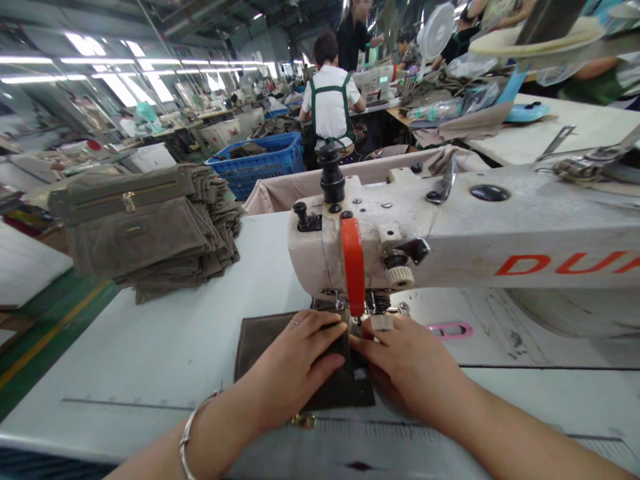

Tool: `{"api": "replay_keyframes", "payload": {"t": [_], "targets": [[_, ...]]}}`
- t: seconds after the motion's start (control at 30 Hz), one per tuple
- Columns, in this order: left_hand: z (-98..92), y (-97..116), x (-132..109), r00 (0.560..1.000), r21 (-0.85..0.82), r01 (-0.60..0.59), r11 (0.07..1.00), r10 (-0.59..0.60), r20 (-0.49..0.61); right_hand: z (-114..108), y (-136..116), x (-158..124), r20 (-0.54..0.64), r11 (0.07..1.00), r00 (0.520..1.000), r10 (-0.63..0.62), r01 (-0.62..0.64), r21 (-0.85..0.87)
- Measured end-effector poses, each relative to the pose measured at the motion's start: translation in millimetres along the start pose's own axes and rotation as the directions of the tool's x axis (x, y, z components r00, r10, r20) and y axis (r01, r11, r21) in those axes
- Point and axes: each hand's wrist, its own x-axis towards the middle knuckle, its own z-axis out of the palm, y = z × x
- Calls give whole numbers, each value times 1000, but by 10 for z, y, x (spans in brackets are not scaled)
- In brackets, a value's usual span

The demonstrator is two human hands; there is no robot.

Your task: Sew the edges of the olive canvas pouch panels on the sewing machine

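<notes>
A dark olive fabric piece (260, 340) lies on the white table under the needle area of a white sewing machine (450, 220). My left hand (300, 360) rests on the fabric with its fingers stretched out, pressing a folded layer flat. My right hand (405, 353) is just right of it, fingers bent and pressed together at the fabric's right edge, beside the presser foot. A light band wraps one finger of that hand. The orange guard (353, 267) stands right above both hands' fingertips. A brass zipper pull (303, 421) shows below the fabric.
A stack of olive fabric pouches (145, 233) sits at the table's left. Behind the table are a blue basket (265, 160) and a beige cloth-lined bin (280, 190). A pink tool (450, 330) lies right of my right hand. People sit at other stations further back.
</notes>
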Motion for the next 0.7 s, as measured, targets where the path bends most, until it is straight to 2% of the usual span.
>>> {"api": "replay_keyframes", "payload": {"t": [0.1, 0.2, 0.27, 0.37, 0.5, 0.7], "targets": [[63, 132, -86, 996, 79, -29, 996, 23, 88, -13, -17, -31, 2, 998, 1000, 19, -19, 54], [158, 238, -156, 992, 173, -62, 983, 42, 119, -23, 6, -79, -64, 996, 998, 20, -14, 85], [202, 282, -194, 991, 200, -100, 975, 80, 107, -16, 29, -104, -112, 998, 993, -27, 34, 58], [216, 304, -239, 987, 149, -163, 975, 159, 39, 10, 46, -121, -130, 993, 985, -117, 119, 14], [185, 246, -237, 977, 83, -206, 975, 210, -46, 42, 52, -119, -147, 992, 981, -125, 125, -8], [157, 20, -82, 969, 46, -242, 969, 244, -47, 85, 117, -114, -99, 996, 992, -77, 71, -59]]}}
